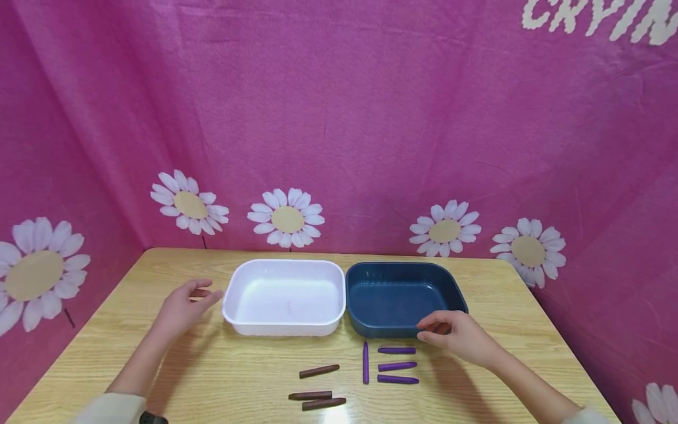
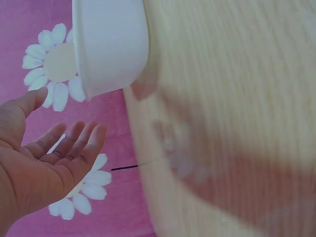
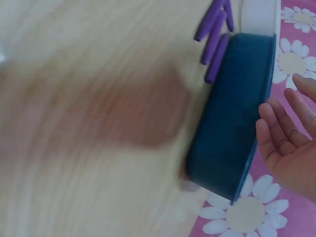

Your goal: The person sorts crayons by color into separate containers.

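At the left of the wood-grain surface (image 1: 249, 371), my left grip (image 1: 182, 309) hovers, fingers loosely apart, just beside a white rectangular tub (image 1: 286, 330). Three brown crayons (image 1: 319, 371) lie on the near side of that tub, two of them close together. To their right, four purple crayons (image 1: 397, 366) lie before a navy tub (image 1: 386, 331), one pointing toward it, three crosswise. At the navy tub's near right corner hangs my right grip (image 1: 459, 335), fingers apart; whether it touches the rim, I cannot tell.

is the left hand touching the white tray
Apart. The left wrist view shows it: pink cloth is visible in the gap between the left hand and the white tray.
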A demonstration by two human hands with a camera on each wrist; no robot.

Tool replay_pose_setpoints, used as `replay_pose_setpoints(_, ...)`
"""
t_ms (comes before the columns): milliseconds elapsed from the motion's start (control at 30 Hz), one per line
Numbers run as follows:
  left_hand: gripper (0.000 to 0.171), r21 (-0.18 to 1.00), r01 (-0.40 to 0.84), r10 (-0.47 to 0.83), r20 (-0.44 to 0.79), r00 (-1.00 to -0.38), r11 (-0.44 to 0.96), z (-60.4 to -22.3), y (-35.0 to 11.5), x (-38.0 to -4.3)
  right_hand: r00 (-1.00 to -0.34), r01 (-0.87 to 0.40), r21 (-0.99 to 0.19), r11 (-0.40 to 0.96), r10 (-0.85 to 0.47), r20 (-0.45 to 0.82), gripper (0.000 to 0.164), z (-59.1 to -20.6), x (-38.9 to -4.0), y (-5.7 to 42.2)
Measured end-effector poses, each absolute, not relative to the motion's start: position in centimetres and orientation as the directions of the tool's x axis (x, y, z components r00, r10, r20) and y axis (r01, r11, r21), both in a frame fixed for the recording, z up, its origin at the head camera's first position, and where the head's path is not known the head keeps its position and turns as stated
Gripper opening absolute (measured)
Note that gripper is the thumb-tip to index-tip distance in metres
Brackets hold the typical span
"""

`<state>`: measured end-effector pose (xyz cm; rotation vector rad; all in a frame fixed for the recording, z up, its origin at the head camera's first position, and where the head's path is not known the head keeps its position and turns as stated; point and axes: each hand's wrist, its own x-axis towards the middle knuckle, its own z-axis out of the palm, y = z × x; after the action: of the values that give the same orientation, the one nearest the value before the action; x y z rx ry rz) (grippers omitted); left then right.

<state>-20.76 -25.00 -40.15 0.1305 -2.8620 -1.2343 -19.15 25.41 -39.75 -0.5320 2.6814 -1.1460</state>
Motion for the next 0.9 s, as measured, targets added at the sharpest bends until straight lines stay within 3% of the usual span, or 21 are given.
replay_pose_setpoints(367, 0.063, 0.867, -0.120, -0.101, -0.080, -0.992, 0.484, -42.0, -24.2, -21.2, -0.901, -0.253, -0.789, 0.560, -0.434, -0.019, 0.026, -42.7, -18.5, 24.8)
replay_pose_setpoints(533, 0.060, 0.885, -0.116, -0.109, -0.074, -0.991, 0.451, -42.6, -23.9, -21.3, -0.899, -0.293, -0.797, 0.528, -0.436, 0.041, 0.024, -44.1, -18.1, 24.6)
replay_pose_setpoints(900, 0.058, 0.899, -0.131, -0.120, -0.088, -0.989, 0.418, -43.3, -23.5, -21.5, -0.907, -0.411, -0.579, 0.704, -0.381, 0.181, 0.017, -46.4, -17.2, 22.8)
